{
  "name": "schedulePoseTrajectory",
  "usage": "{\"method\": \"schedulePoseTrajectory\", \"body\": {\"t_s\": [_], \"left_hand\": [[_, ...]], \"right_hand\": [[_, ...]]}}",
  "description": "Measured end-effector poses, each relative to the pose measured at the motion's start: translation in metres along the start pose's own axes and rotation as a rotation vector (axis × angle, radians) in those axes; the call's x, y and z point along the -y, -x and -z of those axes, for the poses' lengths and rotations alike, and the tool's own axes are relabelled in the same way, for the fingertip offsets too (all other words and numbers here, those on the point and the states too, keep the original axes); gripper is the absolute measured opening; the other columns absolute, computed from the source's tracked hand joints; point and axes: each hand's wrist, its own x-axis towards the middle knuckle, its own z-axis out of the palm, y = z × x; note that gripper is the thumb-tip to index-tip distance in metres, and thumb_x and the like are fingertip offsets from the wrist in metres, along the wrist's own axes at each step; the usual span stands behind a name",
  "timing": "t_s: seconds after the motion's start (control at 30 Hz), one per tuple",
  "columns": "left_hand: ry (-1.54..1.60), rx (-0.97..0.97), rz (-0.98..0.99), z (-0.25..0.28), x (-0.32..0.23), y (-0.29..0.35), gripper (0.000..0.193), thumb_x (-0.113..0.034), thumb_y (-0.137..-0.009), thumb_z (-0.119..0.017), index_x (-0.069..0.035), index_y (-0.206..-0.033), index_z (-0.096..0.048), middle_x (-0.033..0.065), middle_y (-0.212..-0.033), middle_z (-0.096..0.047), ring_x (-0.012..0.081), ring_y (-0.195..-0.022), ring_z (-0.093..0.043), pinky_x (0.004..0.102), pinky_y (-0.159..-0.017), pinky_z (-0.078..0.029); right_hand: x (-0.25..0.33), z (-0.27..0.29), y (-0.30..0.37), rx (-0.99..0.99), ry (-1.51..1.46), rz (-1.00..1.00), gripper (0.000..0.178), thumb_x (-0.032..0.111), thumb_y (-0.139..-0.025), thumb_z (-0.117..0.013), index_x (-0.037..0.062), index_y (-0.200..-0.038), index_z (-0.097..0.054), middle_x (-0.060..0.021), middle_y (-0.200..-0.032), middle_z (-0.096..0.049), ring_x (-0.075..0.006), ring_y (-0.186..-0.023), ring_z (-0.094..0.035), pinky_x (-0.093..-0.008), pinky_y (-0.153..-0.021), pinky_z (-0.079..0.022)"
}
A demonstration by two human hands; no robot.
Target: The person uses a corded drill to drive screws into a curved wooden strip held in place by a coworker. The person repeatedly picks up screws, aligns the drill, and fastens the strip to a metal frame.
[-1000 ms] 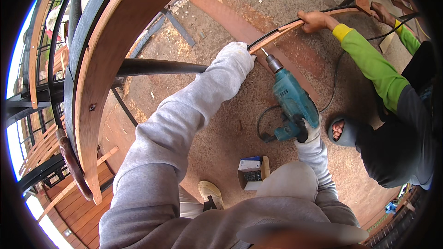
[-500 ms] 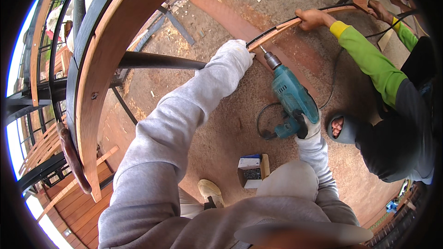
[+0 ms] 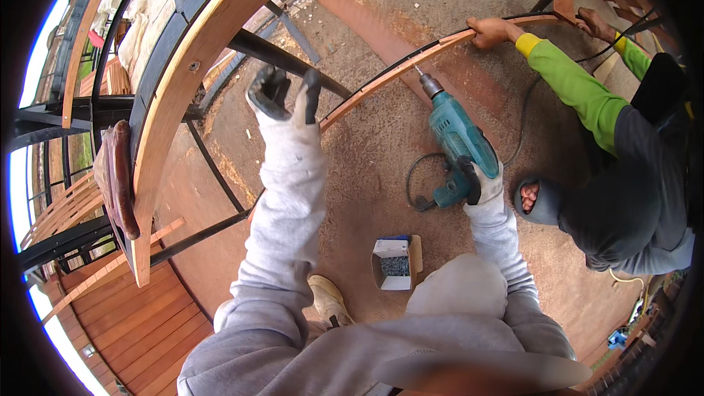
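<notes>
My right hand (image 3: pixel 485 182), in a white and black glove, is closed round the rear grip of a teal power drill (image 3: pixel 463 136). The drill's bit points up at a curved wooden strip (image 3: pixel 411 66) with a black metal band along its far edge; whether the tip touches the wood I cannot tell. My left hand (image 3: pixel 284 97), in a similar glove, is raised near the strip's left part, apart from it, fingers spread and nothing visible in them. At right, a co-worker's hand (image 3: pixel 495 31) grips the strip, and their other hand (image 3: pixel 595 24) is at its far end.
A large curved wooden beam on a black frame (image 3: pixel 172 95) rises at left, with a long brown object (image 3: pixel 117 176) beside it. Black bars cross behind my left arm. An open box of small dark fasteners (image 3: pixel 394 264) stands on the floor near my shoe (image 3: pixel 328 301). The drill's cord trails rightward.
My left hand has let go of the strip and moved left, fingers now spread. The drill has shifted slightly up and left. The fastener box and beam appear shifted in view.
</notes>
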Motion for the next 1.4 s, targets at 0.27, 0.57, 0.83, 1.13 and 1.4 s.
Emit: {"method": "schedulePoseTrajectory", "body": {"t_s": [0.27,0.57,0.83,1.13,1.4], "left_hand": [[0.197,0.019,0.151,-0.048,-0.006,-0.035,0.025,-0.029,-0.103,-0.06,-0.005,-0.097,-0.065,0.0045,-0.073,-0.065,0.0123,-0.049,-0.053,0.0275,-0.043,-0.04],[0.25,0.04,0.145,-0.048,0.004,-0.043,0.02,-0.025,-0.102,-0.061,-0.005,-0.1,-0.066,0.0047,-0.075,-0.067,0.0127,-0.05,-0.053,0.0281,-0.044,-0.042],[0.295,0.049,0.109,-0.046,0.017,-0.047,0.021,-0.025,-0.101,-0.063,-0.005,-0.096,-0.067,0.0044,-0.074,-0.067,0.0133,-0.05,-0.054,0.0286,-0.044,-0.041],[0.265,0.05,0.197,-0.043,0.016,-0.05,0.021,-0.025,-0.102,-0.061,-0.005,-0.099,-0.067,0.0045,-0.072,-0.066,0.0133,-0.05,-0.054,0.0284,-0.044,-0.041],[0.261,0.083,0.141,-0.042,0.016,-0.05,0.021,-0.025,-0.101,-0.062,-0.005,-0.105,-0.067,0.0059,-0.075,-0.068,0.0134,-0.052,-0.056,0.0279,-0.045,-0.043]], "right_hand": [[-0.007,-0.002,0.004,0.079,-0.298,-0.103,0.064,0.021,-0.089,-0.073,-0.0031,-0.142,-0.048,-0.0185,-0.121,-0.068,-0.028,-0.104,-0.068,-0.0388,-0.09,-0.057],[-0.025,-0.011,0.011,0.013,-0.652,-0.3,0.067,0.018,-0.081,-0.073,-0.0011,-0.14,-0.049,-0.0202,-0.119,-0.067,-0.0352,-0.102,-0.068,-0.0461,-0.092,-0.057],[-0.007,-0.023,0.008,0.08,-0.874,-0.386,0.073,0.038,-0.078,-0.076,-0.0019,-0.134,-0.052,-0.0155,-0.108,-0.063,-0.0336,-0.092,-0.069,-0.0474,-0.083,-0.057],[-0.002,-0.023,0.009,0.018,-0.815,-0.361,0.075,0.042,-0.078,-0.075,-0.0031,-0.134,-0.052,-0.0164,-0.104,-0.063,-0.0319,-0.08,-0.069,-0.0487,-0.074,-0.06],[-0.002,-0.016,0.004,0.069,-0.798,-0.355,0.072,0.039,-0.08,-0.071,-0.0036,-0.135,-0.052,-0.0178,-0.105,-0.065,-0.0299,-0.081,-0.07,-0.0479,-0.075,-0.061]]}}
